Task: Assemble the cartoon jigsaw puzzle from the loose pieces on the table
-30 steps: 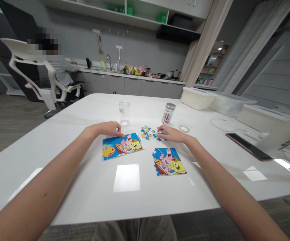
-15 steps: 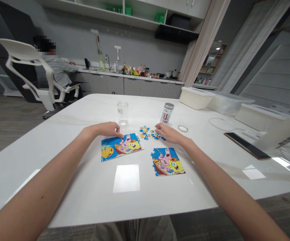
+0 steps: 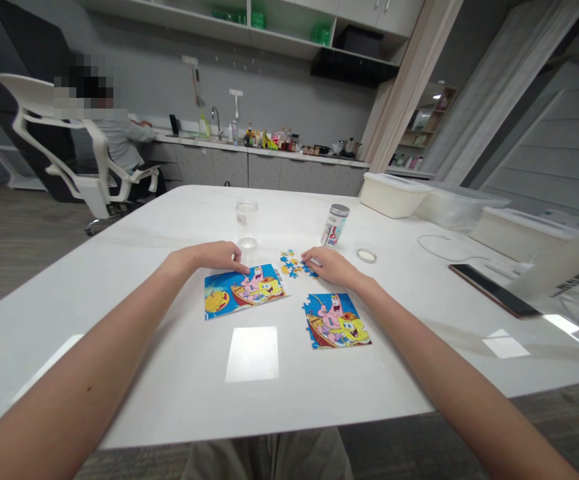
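Note:
My left hand [image 3: 223,255], fingers curled, grips the top edge of a picture card [image 3: 242,293] showing cartoon figures in a boat. My right hand [image 3: 330,264] reaches over a small heap of loose jigsaw pieces [image 3: 292,265], its fingers stretched out and touching the heap's right side. It covers some of the pieces, and none shows lifted. Nearer to me, below the right hand, lies a partly joined jigsaw puzzle [image 3: 338,321] with the same figures; its left edge has open tabs.
Behind the pieces stand a clear jar [image 3: 247,225] and a printed canister [image 3: 335,225] with a silver lid. A round lid [image 3: 367,255] lies to the right. Farther right are a tablet [image 3: 492,290], a cable and storage boxes [image 3: 394,197]. A person sits at the back left counter.
My right hand has moved left, farther over the loose pieces, and covers more of the heap's right side. My left hand stays on the card's top edge.

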`<state>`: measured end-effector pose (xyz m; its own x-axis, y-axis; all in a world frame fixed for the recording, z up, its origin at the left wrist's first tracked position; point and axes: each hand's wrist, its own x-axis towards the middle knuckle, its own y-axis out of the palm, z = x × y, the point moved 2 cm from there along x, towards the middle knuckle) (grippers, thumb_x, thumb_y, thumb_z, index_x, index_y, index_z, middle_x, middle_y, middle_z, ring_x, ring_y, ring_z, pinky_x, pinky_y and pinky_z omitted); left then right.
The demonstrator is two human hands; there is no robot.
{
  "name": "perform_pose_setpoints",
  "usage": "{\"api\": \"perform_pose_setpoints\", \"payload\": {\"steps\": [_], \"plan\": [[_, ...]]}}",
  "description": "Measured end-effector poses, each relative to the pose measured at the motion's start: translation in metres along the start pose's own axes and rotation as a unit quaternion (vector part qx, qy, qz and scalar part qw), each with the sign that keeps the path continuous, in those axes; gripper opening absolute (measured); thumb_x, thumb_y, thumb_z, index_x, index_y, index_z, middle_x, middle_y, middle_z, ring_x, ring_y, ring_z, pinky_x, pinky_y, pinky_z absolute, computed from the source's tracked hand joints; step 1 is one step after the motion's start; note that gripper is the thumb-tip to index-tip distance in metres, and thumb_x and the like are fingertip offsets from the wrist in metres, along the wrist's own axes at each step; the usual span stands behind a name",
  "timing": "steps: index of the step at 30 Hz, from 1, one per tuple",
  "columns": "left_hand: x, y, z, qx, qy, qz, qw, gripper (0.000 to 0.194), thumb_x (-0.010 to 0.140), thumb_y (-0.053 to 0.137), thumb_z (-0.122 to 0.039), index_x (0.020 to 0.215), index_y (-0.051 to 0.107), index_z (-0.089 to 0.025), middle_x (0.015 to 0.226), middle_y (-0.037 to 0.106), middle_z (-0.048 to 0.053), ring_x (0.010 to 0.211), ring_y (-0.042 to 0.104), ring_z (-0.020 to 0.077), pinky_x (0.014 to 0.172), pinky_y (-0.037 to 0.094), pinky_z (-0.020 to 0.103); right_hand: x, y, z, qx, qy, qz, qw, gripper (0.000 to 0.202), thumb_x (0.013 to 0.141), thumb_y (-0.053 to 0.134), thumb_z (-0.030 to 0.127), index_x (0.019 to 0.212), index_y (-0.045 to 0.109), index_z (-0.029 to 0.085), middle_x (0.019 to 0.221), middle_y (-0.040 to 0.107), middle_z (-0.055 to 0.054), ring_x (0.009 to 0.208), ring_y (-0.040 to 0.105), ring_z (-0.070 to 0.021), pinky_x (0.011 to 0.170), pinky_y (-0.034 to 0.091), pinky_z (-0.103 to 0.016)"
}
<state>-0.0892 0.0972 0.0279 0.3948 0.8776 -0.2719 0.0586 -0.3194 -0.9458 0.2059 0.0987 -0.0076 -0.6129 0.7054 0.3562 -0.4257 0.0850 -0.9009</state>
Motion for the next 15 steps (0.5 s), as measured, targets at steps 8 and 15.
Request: {"api": "perform_pose_setpoints", "payload": {"steps": [8,15], "plan": [[-0.0018,-0.0013,-0.0024,0.002,-0.012,0.003,1.000,0.070,0.060,0.052,-0.081,0.085,0.066,-0.018,0.094,0.070,0.010,0.083,0.061,0.0243,0.065,0.041,0.028,0.0043,-0.0007,0.0009,0.023,0.027,-0.002,0.999,0.023,0.084,0.058,0.010,0.102,0.070,0.018,0.102,0.069,-0.008,0.091,0.064,-0.0182,0.085,0.048,-0.031],[-0.0016,-0.0021,-0.0030,0.004,-0.013,0.002,1.000,0.066,0.061,0.054,-0.079,0.084,0.067,-0.018,0.094,0.070,0.010,0.082,0.062,0.0235,0.064,0.041,0.028,0.0042,-0.0014,0.0040,0.006,0.034,0.033,0.999,0.029,0.086,0.053,0.008,0.105,0.073,0.016,0.095,0.066,-0.010,0.087,0.062,-0.0191,0.084,0.047,-0.031]]}}
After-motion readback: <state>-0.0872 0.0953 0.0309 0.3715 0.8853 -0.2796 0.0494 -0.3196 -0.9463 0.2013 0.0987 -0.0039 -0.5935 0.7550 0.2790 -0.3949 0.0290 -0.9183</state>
